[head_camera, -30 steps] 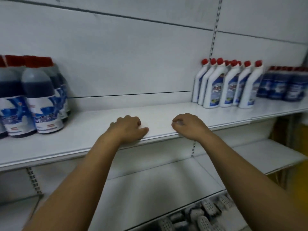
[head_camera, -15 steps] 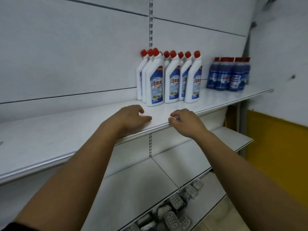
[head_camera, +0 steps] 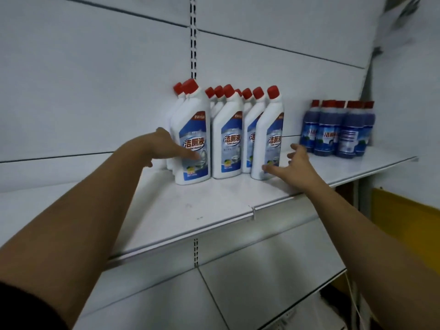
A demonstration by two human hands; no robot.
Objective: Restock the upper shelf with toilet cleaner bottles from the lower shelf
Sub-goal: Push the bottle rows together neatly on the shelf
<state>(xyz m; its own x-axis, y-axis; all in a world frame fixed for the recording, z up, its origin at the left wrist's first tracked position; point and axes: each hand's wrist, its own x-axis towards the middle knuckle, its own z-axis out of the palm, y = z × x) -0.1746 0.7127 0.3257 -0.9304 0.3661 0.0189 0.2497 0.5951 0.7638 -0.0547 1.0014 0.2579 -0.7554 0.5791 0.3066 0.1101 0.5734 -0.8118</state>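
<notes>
While white toilet cleaner bottles (head_camera: pixel 228 139) are standing on the white shelf (head_camera: pixel 214 201), my left hand (head_camera: pixel 165 148) and right hand (head_camera: pixel 295 170) are flanking them, fingers apart, gripping nothing; rear ones are showing mostly caps.

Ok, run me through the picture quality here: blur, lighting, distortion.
Head view: the top right corner is smeared by motion; the white bottles are sharp enough that their labels read; the blue bottles are softer; lighting is even, with only faint shadows on the shelf; there is wide-angle stretch toward the edges.
</notes>
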